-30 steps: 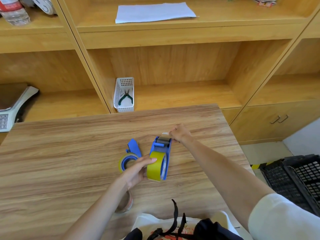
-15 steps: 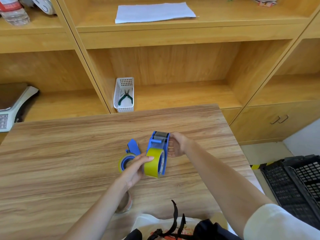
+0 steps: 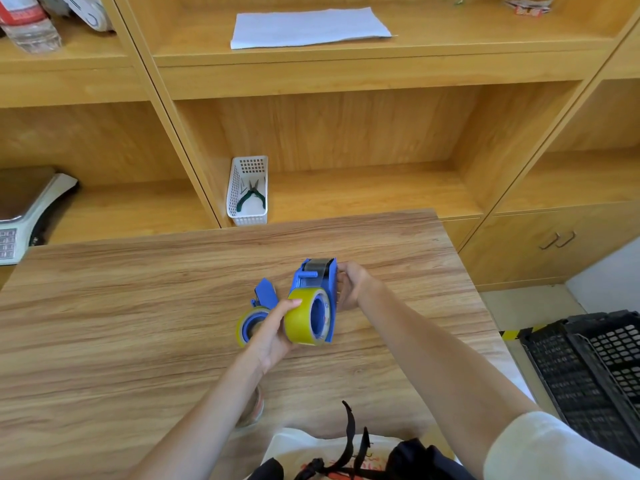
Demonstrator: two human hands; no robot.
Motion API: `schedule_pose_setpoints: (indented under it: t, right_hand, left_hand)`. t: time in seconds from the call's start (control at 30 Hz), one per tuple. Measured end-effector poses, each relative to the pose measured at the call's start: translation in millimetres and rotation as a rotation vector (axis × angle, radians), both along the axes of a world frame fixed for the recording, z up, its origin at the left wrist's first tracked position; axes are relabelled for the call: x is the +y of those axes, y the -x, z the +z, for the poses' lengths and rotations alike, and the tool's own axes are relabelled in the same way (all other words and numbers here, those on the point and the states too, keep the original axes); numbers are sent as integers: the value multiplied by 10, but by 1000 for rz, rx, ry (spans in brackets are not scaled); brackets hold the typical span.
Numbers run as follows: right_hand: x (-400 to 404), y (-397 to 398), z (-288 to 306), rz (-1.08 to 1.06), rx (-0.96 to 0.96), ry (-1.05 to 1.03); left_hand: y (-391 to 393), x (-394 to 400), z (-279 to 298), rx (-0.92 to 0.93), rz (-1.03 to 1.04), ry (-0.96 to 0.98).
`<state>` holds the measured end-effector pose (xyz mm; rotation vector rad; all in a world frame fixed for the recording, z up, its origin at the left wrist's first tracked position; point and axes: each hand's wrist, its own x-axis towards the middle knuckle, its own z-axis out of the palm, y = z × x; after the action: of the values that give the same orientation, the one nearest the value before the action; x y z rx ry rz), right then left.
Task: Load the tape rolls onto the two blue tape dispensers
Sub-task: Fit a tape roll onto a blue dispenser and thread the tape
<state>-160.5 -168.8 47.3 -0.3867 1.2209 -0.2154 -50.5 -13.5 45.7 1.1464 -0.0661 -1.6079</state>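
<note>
While the left hand [image 3: 273, 336] clasped the yellow tape roll [image 3: 304, 320] seated on the blue dispenser [image 3: 317, 285] and the right hand [image 3: 349, 287] gripped its far side, mid-table, beside the second loaded dispenser [image 3: 258, 313], steadying the frame looked wise.

Table [image 3: 138, 306]: wood-grain laminate, smooth, matt. Shelving [image 3: 346, 77]: similar wood look, lighter tone. Held dispenser [image 3: 329, 282]: blue plastic, slight sheen. Tape roll [image 3: 301, 323] on it: yellow-tan film, glossy. Basket [image 3: 239, 188]: white perforated plastic. Sheet [image 3: 308, 26] on upper shelf: white paper, matt. Crate [image 3: 588, 368]: black plastic mesh.
</note>
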Motion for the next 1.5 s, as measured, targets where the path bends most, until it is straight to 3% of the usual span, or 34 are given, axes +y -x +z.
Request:
schedule_pose_setpoints:
  t: [0.33, 0.63, 1.1, 1.27, 1.4, 1.5]
  right_hand:
    - [38, 4, 44, -44, -52, 16]
    - [110, -25, 57, 324, -38, 342]
    - [125, 34, -15, 390, -25, 473]
    - [116, 110, -29, 339, 15, 530]
    - [74, 113, -146, 384, 130, 666]
    - [53, 77, -244, 518, 301, 836]
  left_hand:
    - [11, -51, -19, 45, 45, 18]
    - [-4, -146, -45, 22, 63, 24]
    - [0, -194, -10, -39, 9, -86]
    - [-79, -188, -90, -252, -4, -103]
    - [-119, -162, -187, -655, -7, -74]
    - [-120, -154, -256, -1017, -156, 18]
